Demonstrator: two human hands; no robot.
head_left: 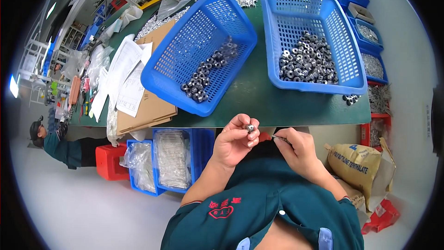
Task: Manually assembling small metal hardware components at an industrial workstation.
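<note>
My left hand (231, 146) is raised just in front of the table's near edge, its thumb and fingertips pinching a small shiny round metal part (250, 128). To its right, my right hand (298, 152) is closed around a thin metal tool (281, 139), whose tip points toward the left hand. The tool's exact kind cannot be made out, and it is apart from the metal part. Beyond my hands, a blue perforated basket (157, 79) holds a few scattered dark and silver metal rings (196, 85). Another blue basket (319, 88) on the right contains a larger heap of similar rings (307, 62).
Papers (127, 76) and flat cardboard (152, 111) lie left on the green table (247, 97). Blue crates (173, 157) with metal rods stand below. Parts bins (372, 67) line the right side, above a tan sack (354, 164). Another person (64, 146) is far left, by a red stool (111, 162).
</note>
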